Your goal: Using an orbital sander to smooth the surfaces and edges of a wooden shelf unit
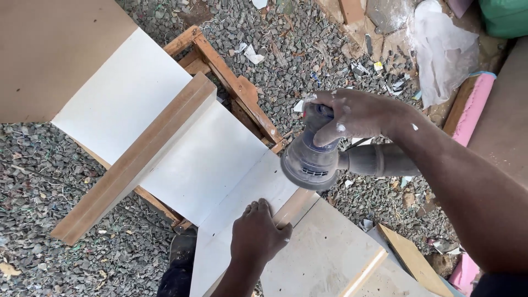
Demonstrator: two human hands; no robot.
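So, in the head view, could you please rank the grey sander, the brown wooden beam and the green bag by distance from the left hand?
1. Grey sander, just upper right.
2. Brown wooden beam, to the left.
3. Green bag, far top-right corner.

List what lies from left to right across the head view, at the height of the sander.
Brown-edged board → white panel → left hand → round sander → right hand → pink foam piece.

There are no labels, signs or screens here. The only things like packaging are a crumpled translucent white plastic bag (443,52) on the gravel at about one o'clock, and a green plastic sack (505,16) just beside it in the corner.
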